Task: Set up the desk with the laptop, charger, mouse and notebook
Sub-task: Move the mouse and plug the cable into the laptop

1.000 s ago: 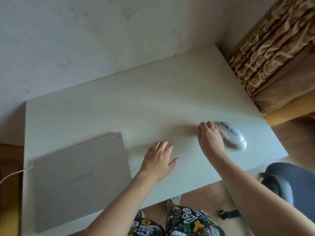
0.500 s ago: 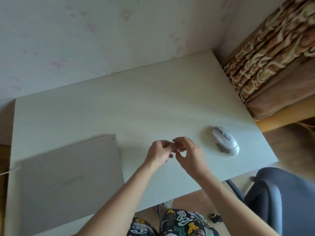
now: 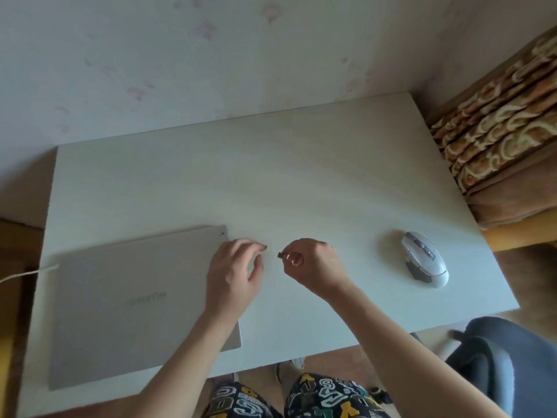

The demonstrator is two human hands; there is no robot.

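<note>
Hands (image 3: 235, 273) apart, right (image 3: 313, 267) pinching dongle (image 3: 280, 254).

Both bare forearms reach in from the near edge and angle toward each other at mid-scene. The left hand (image 3: 233, 274) hovers with fingers loosely spread and curled, thumb apart from the index. Just to its right, the right hand (image 3: 312, 265) is curled, its fingertips (image 3: 291, 256) pinching a small dark object (image 3: 280, 254).

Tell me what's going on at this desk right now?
A person stands at a white desk. The right hand pinches a small dark piece, possibly the mouse's USB receiver, though it is too small to be sure. The left hand hovers open beside it, over the corner of the closed laptop, which has a white cable at its left edge. The white mouse lies untouched to the right. No notebook is in view.
</note>
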